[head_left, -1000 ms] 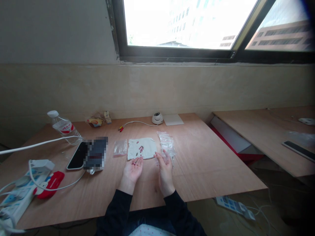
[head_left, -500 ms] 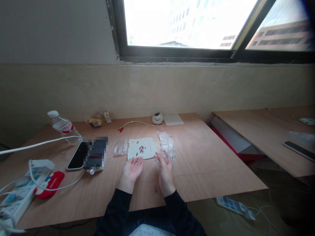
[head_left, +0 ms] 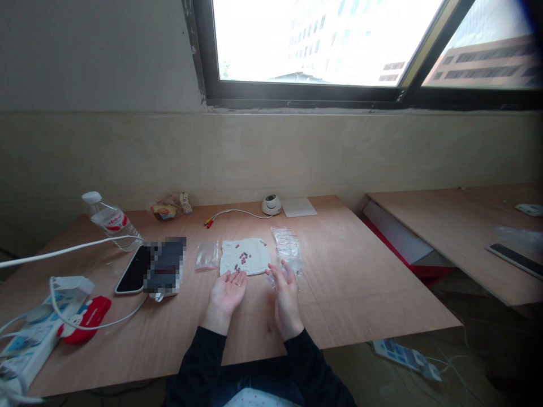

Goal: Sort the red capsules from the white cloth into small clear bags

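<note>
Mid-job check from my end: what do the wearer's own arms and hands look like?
The left hand and right hand wear no gloves. Plain, dark long sleeves end near the wrists; no markings show on them.

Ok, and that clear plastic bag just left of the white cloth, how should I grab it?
I'd pinch the clear plastic bag by its near edge with your left hand, coming from your side of the table: it lies flat, that hand is nearer, and the white cloth sits close on its right.
</note>
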{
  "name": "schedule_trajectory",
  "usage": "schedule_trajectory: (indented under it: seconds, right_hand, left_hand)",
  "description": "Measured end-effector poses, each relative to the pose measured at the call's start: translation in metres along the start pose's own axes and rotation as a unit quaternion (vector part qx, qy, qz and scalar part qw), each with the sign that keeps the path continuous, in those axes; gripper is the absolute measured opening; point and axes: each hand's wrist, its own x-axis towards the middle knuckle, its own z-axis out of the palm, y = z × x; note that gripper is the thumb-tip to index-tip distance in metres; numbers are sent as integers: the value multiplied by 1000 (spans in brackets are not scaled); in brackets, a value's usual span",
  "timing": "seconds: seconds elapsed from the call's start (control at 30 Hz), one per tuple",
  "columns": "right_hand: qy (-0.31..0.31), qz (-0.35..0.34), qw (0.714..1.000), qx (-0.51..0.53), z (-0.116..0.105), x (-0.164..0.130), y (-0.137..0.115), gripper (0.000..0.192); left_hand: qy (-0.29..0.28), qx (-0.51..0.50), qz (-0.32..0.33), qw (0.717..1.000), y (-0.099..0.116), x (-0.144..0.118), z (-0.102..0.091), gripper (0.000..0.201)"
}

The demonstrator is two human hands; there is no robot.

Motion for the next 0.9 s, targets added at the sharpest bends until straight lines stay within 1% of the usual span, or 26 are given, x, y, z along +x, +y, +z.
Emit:
schedule_trajectory:
  seconds: [0.2,0.4,0.47,0.53,0.6,0.63,0.7,0.77,0.83,0.9]
  right_hand:
    - [-3,3,1000,-13,-1,0,0,59]
    - [-15,30,999,1,-1,-1,-2,50]
    - [-24,40,999,3,-1,-2,-4,48]
    - [-38,48,998,1,1,-3,-7,45]
    - [-79,69,994,-9,2,-5,-10,43]
    - [-116,88,989,-20,2,-7,-12,42]
    - [-213,128,967,-48,3,-10,-15,39]
    - [-295,152,940,-76,2,-14,-19,35]
    - [-341,164,920,-100,1,-17,-23,31]
    - [-370,180,902,-128,-1,-20,-27,28]
  left_hand:
    - [-11,8,-1,1000,1,0,-2,45]
    - [-28,21,-1,999,1,1,-5,38]
    - [-51,34,2,998,2,0,-6,35]
    - [-94,61,10,994,2,-3,-7,32]
    - [-149,94,22,984,1,-8,-6,30]
    - [-173,111,27,978,1,-11,-5,29]
    - [-205,156,38,965,0,-19,-2,27]
    - [-220,207,49,952,-1,-27,1,25]
    - [-235,243,54,940,0,-34,3,24]
    - [-250,257,53,932,1,-40,4,24]
